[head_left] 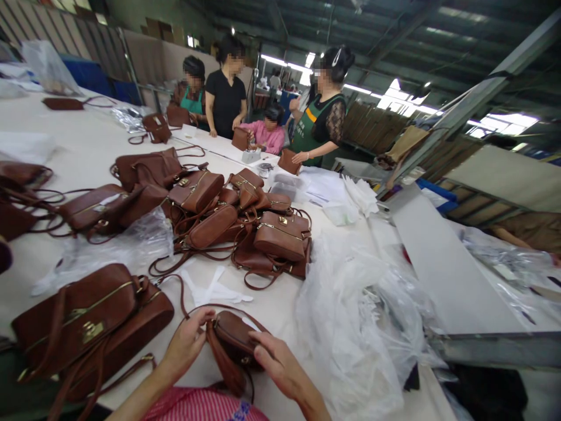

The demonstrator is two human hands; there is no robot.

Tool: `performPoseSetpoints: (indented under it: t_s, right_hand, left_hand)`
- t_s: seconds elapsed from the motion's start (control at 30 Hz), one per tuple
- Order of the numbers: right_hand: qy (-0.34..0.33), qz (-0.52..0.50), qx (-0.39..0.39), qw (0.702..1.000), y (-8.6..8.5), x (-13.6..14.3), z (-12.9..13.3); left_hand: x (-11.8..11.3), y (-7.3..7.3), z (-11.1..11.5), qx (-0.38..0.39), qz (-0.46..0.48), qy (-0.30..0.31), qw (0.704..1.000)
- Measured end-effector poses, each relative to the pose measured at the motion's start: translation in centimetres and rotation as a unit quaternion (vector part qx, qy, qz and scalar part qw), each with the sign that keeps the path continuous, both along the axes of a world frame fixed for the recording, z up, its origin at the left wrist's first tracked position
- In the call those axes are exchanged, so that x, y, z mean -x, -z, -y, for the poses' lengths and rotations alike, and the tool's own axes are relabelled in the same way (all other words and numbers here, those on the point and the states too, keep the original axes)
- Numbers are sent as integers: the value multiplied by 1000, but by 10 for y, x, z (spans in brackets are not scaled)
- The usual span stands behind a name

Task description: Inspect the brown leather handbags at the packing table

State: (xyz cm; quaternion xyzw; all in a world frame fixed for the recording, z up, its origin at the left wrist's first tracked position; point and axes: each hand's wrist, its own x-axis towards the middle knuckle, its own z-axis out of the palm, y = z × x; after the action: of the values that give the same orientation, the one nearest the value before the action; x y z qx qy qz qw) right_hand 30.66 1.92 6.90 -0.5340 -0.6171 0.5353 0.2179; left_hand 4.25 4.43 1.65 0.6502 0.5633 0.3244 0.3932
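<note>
At near edge of tabletop (pixel 280 304): one small brown handbag (pixel 234 339), held by both hands. Left hand (pixel 186 342) fingers closed on its strap; right hand (pixel 276 365) fingers curled over the body. Advice: keep the strap untwisted, the bag steadied. Clear plastic bags (pixel 355 327) just beside.

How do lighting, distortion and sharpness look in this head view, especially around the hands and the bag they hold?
Head view: even overhead light, soft shadows; roof lights blow out to white glare. Wide-angle bending tilts the beams and table. Left hand, right hand and small brown bag are fairly sharp; faces of the far people are blurred.
</note>
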Motion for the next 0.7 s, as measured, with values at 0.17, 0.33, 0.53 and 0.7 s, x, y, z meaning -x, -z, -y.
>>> performPoseSetpoints:
  t_s: [0.17,0.33,0.53,0.7]
  right_hand:
    - [-51,101,-66,991,-19,62,-37]
    - [-60,129,-71,987,-5,89,-48]
    - [-87,-2,-95,992,3,80,-44]
    - [71,79,-84,991,15,39,-39]
  left_hand:
    - [-6,20,17,-40,-12,-25,999]
    - [-2,31,23,-129,-48,-22,990]
    - [-1,16,17,-180,-60,38,981]
    - [15,17,13,-146,-51,9,988]
